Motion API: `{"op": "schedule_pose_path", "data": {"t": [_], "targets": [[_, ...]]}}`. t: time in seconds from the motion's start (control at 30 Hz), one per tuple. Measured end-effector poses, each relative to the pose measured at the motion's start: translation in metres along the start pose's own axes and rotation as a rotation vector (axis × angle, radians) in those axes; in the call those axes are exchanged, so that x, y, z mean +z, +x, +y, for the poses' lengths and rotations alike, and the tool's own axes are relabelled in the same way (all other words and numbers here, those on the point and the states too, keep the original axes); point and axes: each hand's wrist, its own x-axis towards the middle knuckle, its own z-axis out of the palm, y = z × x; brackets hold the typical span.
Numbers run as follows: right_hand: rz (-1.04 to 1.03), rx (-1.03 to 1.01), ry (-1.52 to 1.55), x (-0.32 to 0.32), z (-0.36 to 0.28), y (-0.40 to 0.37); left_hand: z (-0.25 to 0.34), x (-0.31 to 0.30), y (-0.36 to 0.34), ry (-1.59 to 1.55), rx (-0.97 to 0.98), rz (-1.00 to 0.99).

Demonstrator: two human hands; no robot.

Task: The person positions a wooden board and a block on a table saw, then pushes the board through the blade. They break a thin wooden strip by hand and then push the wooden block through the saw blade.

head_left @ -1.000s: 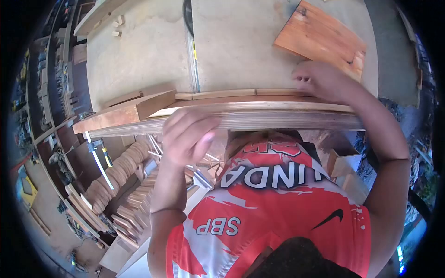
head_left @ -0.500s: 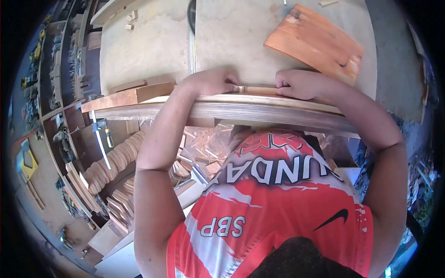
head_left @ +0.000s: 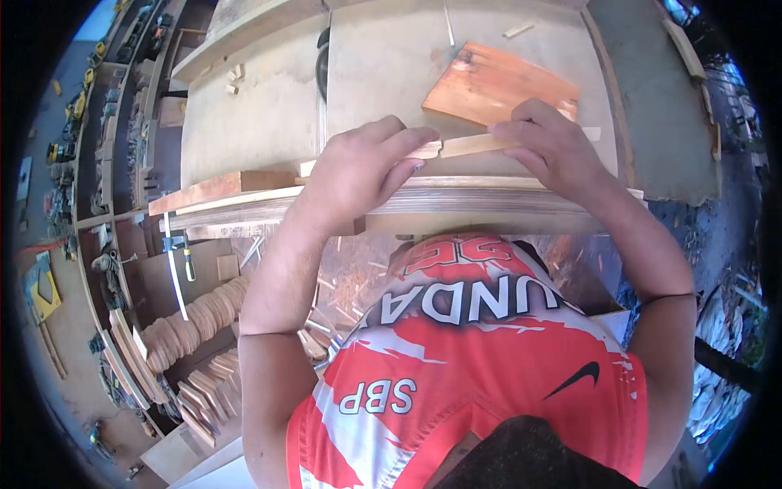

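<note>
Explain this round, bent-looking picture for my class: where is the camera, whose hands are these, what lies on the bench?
The picture comes from a camera worn on the person's head, looking down; its wide lens bends the edges. No machine here: the bare arms are the wearer's own, above a red-and-white printed jersey. The left hand and right hand each pinch thin pale wooden strips that meet end to end between them, at the near edge of a pale plywood benchtop. Beyond the right hand lies a flat reddish-brown wooden board; small pale wood offcuts sit at the far left. Under the bench stands a row of round wooden discs.
</note>
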Motion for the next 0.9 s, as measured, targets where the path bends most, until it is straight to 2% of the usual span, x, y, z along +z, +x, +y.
{"op": "schedule_pose_path", "data": {"t": [0.33,0.53,0.9], "targets": [[0.256,-0.094,-0.313,-0.044,-0.048,-0.011,0.045,-0.022,0.009,0.183,0.057,0.139],[0.362,-0.126,-0.386,-0.058,-0.063,-0.015,0.061,-0.035,0.018,0.253,0.122,0.194],[0.400,-0.128,-0.381,-0.074,-0.078,-0.018,0.075,-0.047,0.022,0.319,0.210,0.284]]}}
